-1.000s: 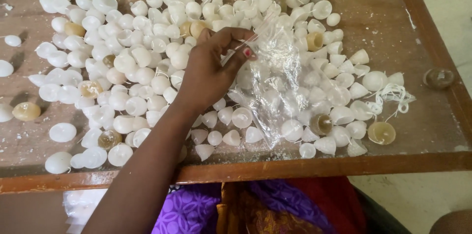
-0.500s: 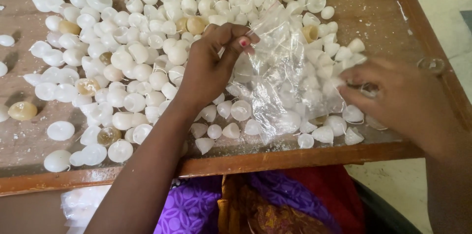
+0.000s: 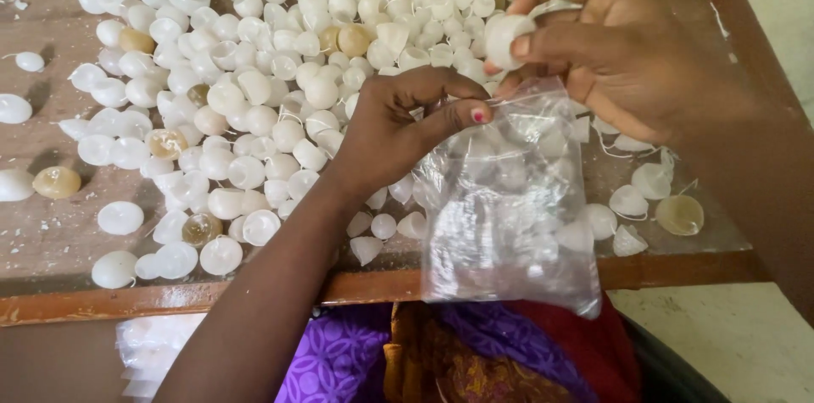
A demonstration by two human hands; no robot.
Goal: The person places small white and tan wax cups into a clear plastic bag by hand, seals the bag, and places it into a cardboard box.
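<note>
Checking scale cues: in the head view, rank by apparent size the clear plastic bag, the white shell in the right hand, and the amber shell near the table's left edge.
1. Clear plastic bag.
2-3. White shell and amber shell: look alike, unranked.

Shells (image 3: 254, 89) are spread all over the surface (image 3: 51, 255) — mostly left and behind. The bag (image 3: 509, 208) hangs over the front edge, left hand (image 3: 398, 127) pinching its mouth, right hand (image 3: 610, 55) just above holding one shell (image 3: 506, 37).

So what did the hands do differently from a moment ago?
The right hand came in from the right, now holding a white shell over the clear bag, which has been lifted toward the table edge. The left hand still pinches the bag's top; the shell pile stayed.
</note>
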